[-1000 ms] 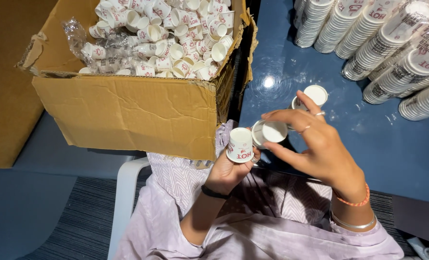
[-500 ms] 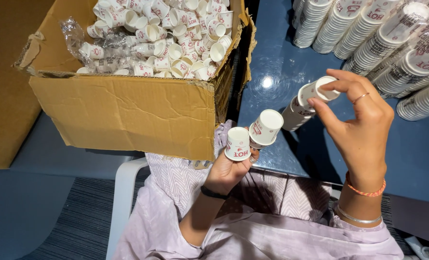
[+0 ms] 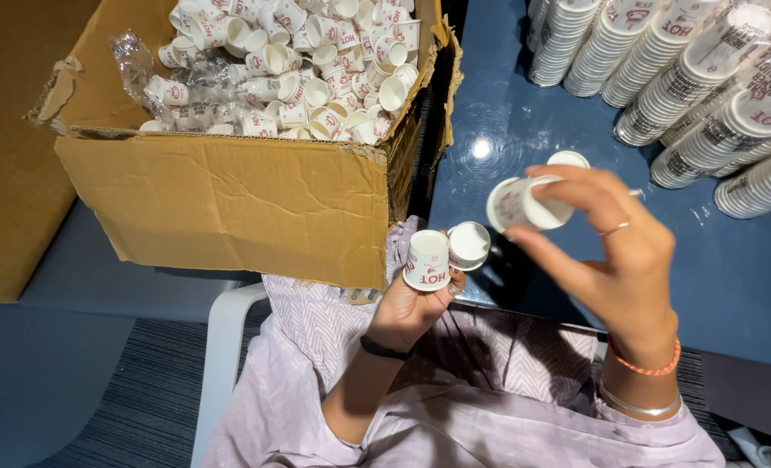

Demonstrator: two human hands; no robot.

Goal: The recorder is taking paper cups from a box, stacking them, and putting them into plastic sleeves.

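Two small paper cups (image 3: 444, 253) are pinched in the left hand (image 3: 416, 303) at centre, a short nested cup stack (image 3: 533, 198) is gripped by the right hand (image 3: 615, 251) over the blue table (image 3: 507, 130), and loose cups fill the cardboard box (image 3: 230, 204) at far left.

Cups counted, near the fingers.
Two small paper cups (image 3: 446, 253) between left fingers (image 3: 420, 290); one nested stack (image 3: 528, 198) between right fingers (image 3: 576, 195); one cardboard box (image 3: 230, 204) beside.
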